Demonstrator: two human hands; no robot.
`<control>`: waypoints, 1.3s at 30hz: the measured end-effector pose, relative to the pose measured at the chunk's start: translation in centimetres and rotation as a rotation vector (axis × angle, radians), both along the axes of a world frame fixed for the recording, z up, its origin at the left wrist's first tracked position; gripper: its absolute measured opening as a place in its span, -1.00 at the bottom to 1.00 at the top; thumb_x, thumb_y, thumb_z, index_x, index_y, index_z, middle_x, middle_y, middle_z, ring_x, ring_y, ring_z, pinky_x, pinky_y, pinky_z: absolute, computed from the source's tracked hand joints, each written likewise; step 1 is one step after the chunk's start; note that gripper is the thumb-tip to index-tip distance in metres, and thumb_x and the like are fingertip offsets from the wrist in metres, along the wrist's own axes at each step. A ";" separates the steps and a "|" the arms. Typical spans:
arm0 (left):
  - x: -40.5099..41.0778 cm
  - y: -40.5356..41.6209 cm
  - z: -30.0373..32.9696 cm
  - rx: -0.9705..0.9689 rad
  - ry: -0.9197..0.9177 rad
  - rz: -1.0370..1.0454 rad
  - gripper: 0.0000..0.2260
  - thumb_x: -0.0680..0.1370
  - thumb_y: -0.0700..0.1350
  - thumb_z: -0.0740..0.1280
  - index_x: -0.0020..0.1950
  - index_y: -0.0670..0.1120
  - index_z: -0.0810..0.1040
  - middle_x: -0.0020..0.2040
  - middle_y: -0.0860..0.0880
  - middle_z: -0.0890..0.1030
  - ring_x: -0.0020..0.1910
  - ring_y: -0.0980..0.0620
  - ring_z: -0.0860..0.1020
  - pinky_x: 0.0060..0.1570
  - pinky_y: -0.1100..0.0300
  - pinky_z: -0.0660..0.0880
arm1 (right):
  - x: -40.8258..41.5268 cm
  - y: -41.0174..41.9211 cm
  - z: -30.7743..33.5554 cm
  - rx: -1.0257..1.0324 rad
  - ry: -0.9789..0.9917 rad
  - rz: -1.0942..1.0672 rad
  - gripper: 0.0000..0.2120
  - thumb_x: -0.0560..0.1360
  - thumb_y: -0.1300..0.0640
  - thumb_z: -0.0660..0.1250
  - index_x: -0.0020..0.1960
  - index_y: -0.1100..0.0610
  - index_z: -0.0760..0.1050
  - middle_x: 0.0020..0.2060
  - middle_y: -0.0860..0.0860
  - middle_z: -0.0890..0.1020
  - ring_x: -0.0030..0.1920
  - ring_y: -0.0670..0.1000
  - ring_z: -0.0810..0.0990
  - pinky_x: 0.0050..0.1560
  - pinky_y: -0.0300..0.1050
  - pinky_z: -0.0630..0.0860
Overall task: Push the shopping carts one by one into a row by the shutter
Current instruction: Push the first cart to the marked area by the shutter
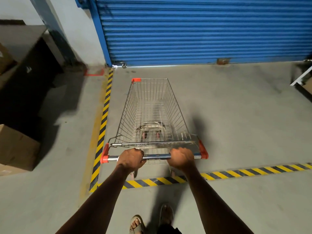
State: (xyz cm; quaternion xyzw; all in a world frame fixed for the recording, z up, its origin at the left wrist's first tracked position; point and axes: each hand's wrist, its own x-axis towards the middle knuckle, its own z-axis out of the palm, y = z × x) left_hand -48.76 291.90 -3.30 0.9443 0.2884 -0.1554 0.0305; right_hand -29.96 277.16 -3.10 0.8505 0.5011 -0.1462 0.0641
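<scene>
An empty wire shopping cart [152, 105] with red corner caps stands on the grey floor, its nose pointing at the closed blue shutter [202, 31]. Its front stops some way short of the shutter. My left hand [131, 158] grips the cart's metal handle bar [156, 156] left of centre. My right hand [181, 158] grips the same bar right of centre. The cart sits inside the area marked by yellow-and-black striped floor tape [103, 122], close to its left stripe.
A second striped tape line [236, 173] runs across the floor under my arms. Cardboard boxes [16, 147] and a dark cabinet [30, 78] stand at the left. A white-edged object [302, 76] juts in at the right near the shutter. My sandalled feet [152, 220] are below.
</scene>
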 end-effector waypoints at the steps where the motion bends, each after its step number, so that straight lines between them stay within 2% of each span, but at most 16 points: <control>1: 0.3 0.4 0.1 -0.003 0.005 0.003 -0.67 0.61 0.21 0.24 0.15 0.00 0.58 0.06 -0.05 0.66 0.02 -0.08 0.63 -0.05 0.08 0.51 | 0.3 0.5 0.1 -0.011 0.001 0.000 -0.74 0.58 -0.10 0.28 0.06 0.08 0.59 -0.06 0.08 0.66 -0.04 0.18 0.66 -0.08 -0.04 0.55; 4: 0.9 1.4 0.3 -0.004 0.006 0.009 -0.67 0.61 0.20 0.24 0.15 -0.01 0.58 0.05 -0.05 0.66 -0.01 -0.07 0.63 -0.07 0.09 0.50 | 1.1 1.6 0.1 -0.009 0.009 0.007 -0.75 0.56 -0.10 0.28 0.04 0.07 0.58 -0.12 0.06 0.64 -0.08 0.16 0.65 -0.08 -0.05 0.56; 8: 1.7 2.4 0.2 -0.004 -0.004 0.012 -0.69 0.61 0.19 0.25 0.14 -0.01 0.59 0.01 -0.03 0.66 -0.04 -0.04 0.63 -0.10 0.12 0.48 | 2.3 2.5 -0.4 0.044 0.030 0.036 -0.77 0.54 -0.04 0.19 -0.08 0.05 0.56 -0.31 -0.07 0.52 -0.27 0.05 0.59 -0.23 -0.13 0.50; 15: 2.7 3.4 0.2 -0.007 -0.011 0.026 -0.69 0.62 0.18 0.24 0.13 -0.01 0.58 0.00 -0.03 0.66 -0.06 -0.03 0.62 -0.09 0.12 0.50 | 3.7 3.9 -0.2 -0.005 0.041 0.045 -0.79 0.55 -0.04 0.22 -0.04 0.03 0.58 -0.34 -0.12 0.47 -0.27 -0.03 0.59 -0.21 -0.14 0.54; 27: 2.6 3.6 0.1 -0.068 -0.042 0.048 -0.68 0.59 0.19 0.24 0.11 -0.01 0.58 -0.02 -0.03 0.65 -0.08 -0.03 0.61 -0.11 0.14 0.50 | 4.0 4.1 -0.4 -0.031 0.021 0.058 -0.79 0.58 -0.04 0.24 0.06 0.02 0.58 -0.18 -0.04 0.59 -0.19 0.01 0.59 -0.16 -0.09 0.52; 30: 2.4 4.0 0.4 -0.148 -0.128 0.058 -0.67 0.52 0.25 0.30 0.04 0.01 0.49 -0.05 -0.02 0.62 -0.12 -0.03 0.58 -0.19 0.17 0.44 | 4.0 4.1 -0.3 -0.022 0.031 0.052 -0.75 0.57 -0.09 0.24 0.09 0.02 0.58 -0.15 -0.03 0.59 -0.14 0.03 0.60 -0.10 -0.06 0.54; 33: 2.1 4.3 0.8 -0.230 -0.220 0.061 -0.61 0.44 0.36 0.32 -0.03 0.08 0.36 -0.13 0.04 0.55 -0.20 0.04 0.52 -0.27 0.19 0.39 | 4.1 3.9 0.0 -0.003 0.067 0.079 -0.68 0.56 -0.12 0.24 0.18 0.03 0.57 -0.05 0.01 0.62 -0.05 0.05 0.62 0.04 0.02 0.59; 37: 1.0 3.5 0.5 -0.179 -0.356 0.004 -0.55 0.46 0.47 0.23 0.01 0.11 0.36 -0.06 0.09 0.49 -0.09 0.07 0.45 -0.11 0.15 0.43 | 3.6 2.5 0.2 0.137 -0.026 0.149 -0.48 0.51 -0.18 0.19 0.37 0.06 0.50 0.28 0.06 0.57 0.29 0.13 0.54 0.33 0.15 0.43; 39: 1.2 2.1 0.6 -0.173 -0.458 -0.008 -0.61 0.56 0.40 0.17 0.12 0.10 0.39 0.04 0.09 0.47 -0.01 0.09 0.41 0.04 0.12 0.45 | 3.0 0.9 0.1 0.253 -0.048 0.112 -0.46 0.51 -0.22 0.17 0.35 0.07 0.49 0.23 0.05 0.58 0.24 0.12 0.55 0.27 0.12 0.47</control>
